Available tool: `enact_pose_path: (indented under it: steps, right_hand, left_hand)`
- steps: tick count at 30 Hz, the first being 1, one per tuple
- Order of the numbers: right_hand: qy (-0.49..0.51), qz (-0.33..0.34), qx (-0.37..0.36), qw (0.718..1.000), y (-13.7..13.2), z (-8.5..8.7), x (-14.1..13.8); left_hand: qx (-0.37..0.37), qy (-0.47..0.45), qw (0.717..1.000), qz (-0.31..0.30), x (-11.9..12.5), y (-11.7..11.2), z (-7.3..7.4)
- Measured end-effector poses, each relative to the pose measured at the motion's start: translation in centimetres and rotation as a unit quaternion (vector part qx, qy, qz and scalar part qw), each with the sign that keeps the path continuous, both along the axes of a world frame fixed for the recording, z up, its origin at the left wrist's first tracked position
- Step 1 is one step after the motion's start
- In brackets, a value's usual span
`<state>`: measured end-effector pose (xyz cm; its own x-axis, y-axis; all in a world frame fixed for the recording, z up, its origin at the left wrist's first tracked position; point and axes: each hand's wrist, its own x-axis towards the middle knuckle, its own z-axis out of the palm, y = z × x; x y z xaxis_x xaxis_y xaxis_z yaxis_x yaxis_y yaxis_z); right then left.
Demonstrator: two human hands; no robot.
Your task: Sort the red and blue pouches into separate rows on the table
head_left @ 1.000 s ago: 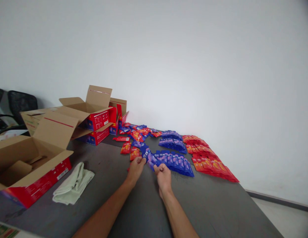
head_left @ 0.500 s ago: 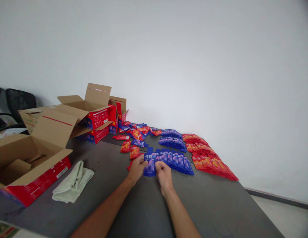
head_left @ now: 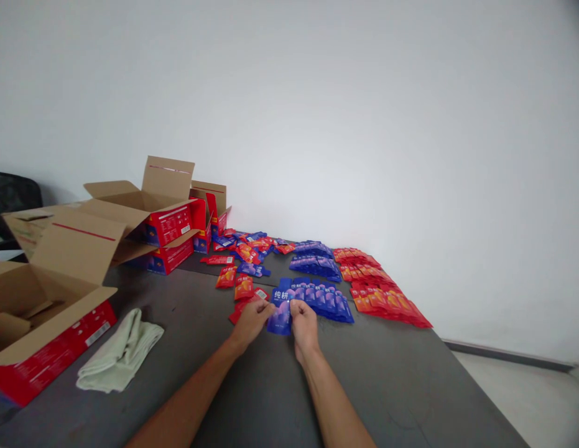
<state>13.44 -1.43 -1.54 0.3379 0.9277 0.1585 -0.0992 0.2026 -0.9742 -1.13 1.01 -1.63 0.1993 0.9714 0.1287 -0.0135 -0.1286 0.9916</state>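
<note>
Between my two hands is a blue pouch (head_left: pixel 280 314) with white lettering and a purple fruit print, its face toward me and slightly tilted. My left hand (head_left: pixel 252 322) pinches its left edge. At its right edge, my right hand (head_left: pixel 305 325) closes thumb and fingers on the pouch. Just behind, an overlapping row of blue pouches (head_left: pixel 324 297) lies on the dark table (head_left: pixel 364 379). Beside my left hand lie loose red pouches (head_left: pixel 243 287), one of them partly hidden by that hand.
Stacked blue rows (head_left: pixel 314 266) and red rows (head_left: pixel 387 302) lie at the back and right. A mixed heap of pouches (head_left: pixel 252 249) is farther back. Open cartons (head_left: pixel 172 227) stand left, with a nearer open carton (head_left: pixel 65 336) and a folded pale cloth (head_left: pixel 121 351).
The view has turned slightly right, so the scene sits farther left. The held pouch has tilted and come a little away from the blue row; both hands still grip it.
</note>
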Motion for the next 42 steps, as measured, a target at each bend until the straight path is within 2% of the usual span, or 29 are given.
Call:
enact_pose_path:
  steps: [4,6,11,14,17,20,22,24,26,29,32,37,42]
  right_hand:
    - [0.012,-0.034,-0.014,0.999,0.2,-0.2,1.1]
    - [0.005,-0.051,-0.018,0.999,0.4,-0.2,1.9]
    - [-0.059,-0.085,-0.022,0.994,1.4,-0.1,4.5]
    - [-0.129,-0.075,-0.004,0.989,1.6,0.2,6.6]
    - [-0.246,-0.069,-0.003,0.967,1.1,0.5,9.1]
    - [-0.378,-0.102,-0.031,0.920,0.3,0.4,11.6]
    - [-0.436,-0.118,-0.041,0.891,-0.1,-0.1,13.0]
    - [-0.474,-0.127,-0.050,0.870,-0.3,-0.7,14.0]
    - [-0.502,-0.129,-0.066,0.852,-0.3,-1.4,14.8]
    - [-0.538,-0.128,-0.089,0.828,0.0,-2.2,15.7]
    - [-0.563,-0.137,-0.100,0.809,0.2,-2.3,16.1]
    - [-0.583,-0.130,-0.125,0.792,0.0,-2.5,16.4]
    - [-0.590,-0.131,-0.130,0.786,-0.2,-2.7,16.3]
  left_hand:
    - [-0.048,-0.027,0.996,-0.072,0.9,-0.4,-0.2]
    - [-0.049,-0.039,0.995,-0.081,1.6,-0.4,-0.1]
    - [-0.033,-0.052,0.998,0.000,4.8,0.7,0.4]
    - [-0.018,-0.046,0.998,0.026,7.6,1.7,0.7]
    - [-0.007,-0.019,1.000,0.019,10.8,2.7,0.6]
    - [0.052,0.062,0.997,0.011,13.7,3.4,0.0]
    - [0.128,0.163,0.978,0.013,15.1,3.4,-0.4]
    - [0.195,0.271,0.943,0.009,16.1,3.1,-0.7]
    - [0.232,0.355,0.905,0.000,16.8,2.6,-0.8]
    - [0.267,0.434,0.861,-0.006,17.6,2.2,-0.9]
    - [0.287,0.482,0.828,0.003,18.4,2.1,-1.0]
    - [0.302,0.522,0.797,0.035,19.3,1.9,-1.8]
    - [0.298,0.529,0.794,0.042,19.6,1.7,-2.1]
